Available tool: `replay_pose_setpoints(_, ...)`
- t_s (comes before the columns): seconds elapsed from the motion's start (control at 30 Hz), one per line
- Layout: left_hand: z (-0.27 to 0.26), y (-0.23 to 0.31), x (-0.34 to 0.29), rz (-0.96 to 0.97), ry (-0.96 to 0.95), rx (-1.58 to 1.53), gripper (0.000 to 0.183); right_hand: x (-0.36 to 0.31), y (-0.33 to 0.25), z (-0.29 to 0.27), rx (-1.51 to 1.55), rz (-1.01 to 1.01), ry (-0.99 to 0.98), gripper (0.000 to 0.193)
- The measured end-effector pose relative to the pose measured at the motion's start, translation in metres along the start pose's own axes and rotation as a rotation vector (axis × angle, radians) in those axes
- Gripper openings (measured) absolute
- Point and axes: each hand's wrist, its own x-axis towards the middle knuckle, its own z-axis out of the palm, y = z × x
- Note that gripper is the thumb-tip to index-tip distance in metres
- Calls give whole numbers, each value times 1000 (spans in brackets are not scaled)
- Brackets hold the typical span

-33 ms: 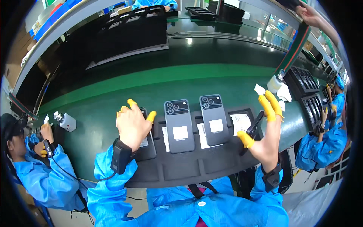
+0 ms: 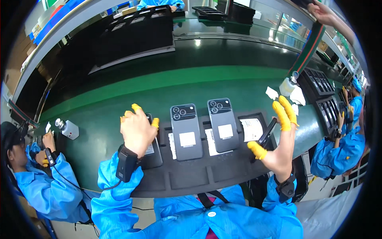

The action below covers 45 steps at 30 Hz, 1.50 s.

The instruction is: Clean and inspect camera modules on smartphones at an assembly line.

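My left hand (image 2: 137,133), with yellow finger cots on its fingertips, lies over the upper part of a dark smartphone (image 2: 153,158). Its thumb is at the phone's right edge and its fingers are on the far left side; the hand hides much of the phone. Two grey smartphones, one in the middle (image 2: 186,149) and one to its right (image 2: 223,143), lie backs up on a black tray (image 2: 187,179), each with a white label. My right hand (image 2: 280,149), also in yellow cots, holds another dark smartphone (image 2: 268,132) almost edge-on, between thumb and fingers.
A printed white label (image 2: 252,129) shows in the tray's right compartment. White wipes (image 2: 271,93) and a pump bottle (image 2: 287,87) stand beyond my right hand; another bottle (image 2: 70,130) is at left. Trays of phones (image 2: 318,81) are stacked far right. Co-workers sit on both sides.
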Motion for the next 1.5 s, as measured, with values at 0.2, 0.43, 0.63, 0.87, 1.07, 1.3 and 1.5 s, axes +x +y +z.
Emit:
replay_pose_setpoints(0.2, -28, 3, -33, 217, 217, -432, 75, -32, 15, 0, 427, -9, 31, 116)
replay_pose_setpoints(0.43, -49, -28, -110, 585, 152, -846, 96, -37, 17, 4, 583, -48, 27, 102)
replay_pose_setpoints(0.63, -58, -39, -95, 495, 102, -647, 86, -30, 47, -2, 620, -17, -295, 98)
replay_pose_setpoints(0.87, -28, -57, -77, -215, 268, -1796, 75, -26, 72, 10, 1505, 775, 468, 51)
replay_pose_setpoints(1.07, -8, -64, -77, -739, -237, -2803, 58, -28, 77, 20, 2094, 1091, 523, 36)
replay_pose_setpoints(1.3, -3, -34, -82, -790, -394, -2853, 65, -22, 68, 23, 2230, 1258, 590, 49)
replay_pose_setpoints(1.5, -6, -31, -83, -933, -465, -2848, 62, -16, 66, 30, 2081, 1222, 598, 47)
